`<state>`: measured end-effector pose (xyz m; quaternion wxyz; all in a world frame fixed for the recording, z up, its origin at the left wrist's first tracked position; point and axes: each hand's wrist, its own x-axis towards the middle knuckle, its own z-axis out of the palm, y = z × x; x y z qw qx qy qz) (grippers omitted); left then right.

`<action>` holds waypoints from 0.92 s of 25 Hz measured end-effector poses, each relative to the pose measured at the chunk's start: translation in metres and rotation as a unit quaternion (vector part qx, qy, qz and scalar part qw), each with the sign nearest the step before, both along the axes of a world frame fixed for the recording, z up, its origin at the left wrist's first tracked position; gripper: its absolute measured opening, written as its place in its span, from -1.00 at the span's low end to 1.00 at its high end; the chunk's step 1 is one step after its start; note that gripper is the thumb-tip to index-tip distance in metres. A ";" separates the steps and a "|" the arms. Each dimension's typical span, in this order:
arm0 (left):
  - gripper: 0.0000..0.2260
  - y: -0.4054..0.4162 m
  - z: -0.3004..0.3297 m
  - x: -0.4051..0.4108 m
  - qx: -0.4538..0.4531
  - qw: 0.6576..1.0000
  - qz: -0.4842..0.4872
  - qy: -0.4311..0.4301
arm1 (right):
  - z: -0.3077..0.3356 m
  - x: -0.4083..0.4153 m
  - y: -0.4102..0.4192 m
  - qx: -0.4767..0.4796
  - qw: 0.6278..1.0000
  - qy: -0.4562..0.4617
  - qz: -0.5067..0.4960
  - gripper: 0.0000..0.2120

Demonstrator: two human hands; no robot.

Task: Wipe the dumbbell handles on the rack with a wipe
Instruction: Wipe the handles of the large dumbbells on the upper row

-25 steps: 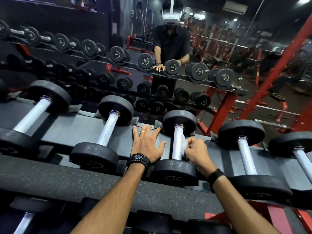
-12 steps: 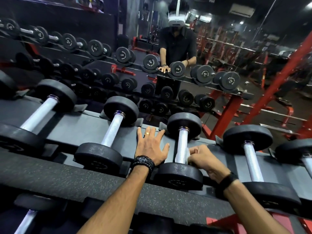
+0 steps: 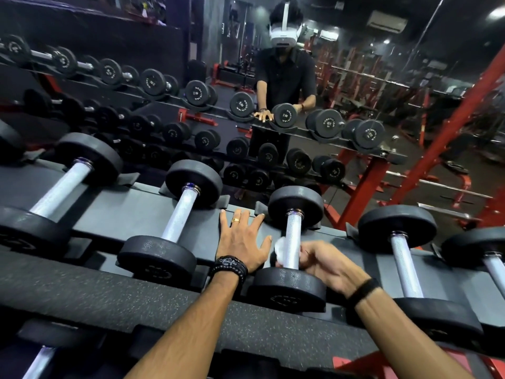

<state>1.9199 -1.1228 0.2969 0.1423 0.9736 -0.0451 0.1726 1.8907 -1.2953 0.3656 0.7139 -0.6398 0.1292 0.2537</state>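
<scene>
My right hand (image 3: 325,262) curls around the lower part of the knurled steel handle (image 3: 293,239) of the middle dumbbell (image 3: 293,247), with a white wipe (image 3: 281,248) pinched against the metal; part of the wipe bulges out on the handle's left side. I judge the grip wraps this way so the cloth meets the whole girth of the bar as it slides. The blur on the fingers keeps me from telling exactly how each one lies.

My left hand (image 3: 241,242) lies flat, fingers spread and straight, on the grey rack shelf (image 3: 131,214) just beside that dumbbell, holding nothing; I take it as a brace while I lean over.

The dumbbells sit in angled cradles, handles pointing away from me, which leaves each bar open to reach. The neighbouring dumbbell (image 3: 404,263) to the right looks the likely next one.

In the mirror (image 3: 382,105) ahead, the reflected heads carry white ring lettering and numbers, too small for me to read. Embossed marks on the near heads are also illegible.
</scene>
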 end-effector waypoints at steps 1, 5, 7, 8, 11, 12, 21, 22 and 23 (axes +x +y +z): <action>-0.42 0.000 0.000 0.001 -0.001 1.000 0.003 -0.002 | -0.003 -0.003 -0.005 0.005 1.000 0.016 0.021 -0.78; -0.41 0.000 0.000 0.001 0.004 1.000 -0.002 -0.002 | 0.007 0.021 0.011 0.069 0.997 0.011 -0.043 -0.87; -0.41 0.001 0.000 0.000 -0.002 1.000 -0.001 -0.005 | 0.011 0.037 0.029 0.053 0.996 -0.007 -0.074 -0.80; -0.42 0.002 0.000 0.001 -0.005 1.000 -0.002 -0.006 | 0.009 0.042 0.032 0.043 0.996 -0.006 -0.074 -0.76; -0.42 0.002 -0.001 0.001 -0.009 1.000 -0.005 -0.002 | -0.006 0.031 0.025 0.021 0.999 0.032 0.014 -0.85; -0.41 0.002 -0.001 0.001 -0.009 1.000 -0.005 0.001 | -0.011 0.024 0.020 0.011 0.998 0.041 0.047 -0.93; -0.43 0.001 0.000 0.001 -0.006 1.000 0.001 0.001 | 0.000 0.013 -0.003 -0.334 0.925 -0.129 0.126 -0.66; -0.43 0.001 0.000 0.001 -0.001 1.000 0.001 0.001 | 0.004 0.018 -0.004 -0.343 0.922 -0.154 0.090 -0.64; -0.43 0.001 0.000 0.001 0.001 1.000 -0.001 0.002 | 0.005 0.025 -0.005 -0.347 0.917 -0.193 0.044 -0.59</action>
